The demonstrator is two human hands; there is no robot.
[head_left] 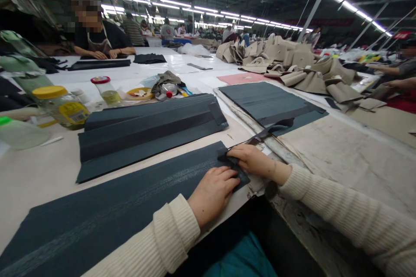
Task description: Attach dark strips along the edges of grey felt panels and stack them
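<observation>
A long dark blue-grey panel (pixel 130 199) lies slantwise in front of me, a pale, whitish band running along its middle. My left hand (pixel 212 192) rests on it near the right end, fingers laid over the surface. My right hand (pixel 251 160) pinches a black strip (pixel 281 127) at the panel's far right corner. From there the strip trails back over a second dark stack. Both hands are close together, and the fingertips are partly hidden. Behind the panel lies another stack of dark panels (pixel 152 127) with a black strip along it.
A dark stack (pixel 269 101) lies right of a worn ridge (pixel 279 149) in the tabletop. Jars, including a yellow-lidded jar (pixel 61 106), stand at the left. Beige pieces (pixel 292 54) are heaped farther back. A co-worker (pixel 100 37) works across the table; another person is far right.
</observation>
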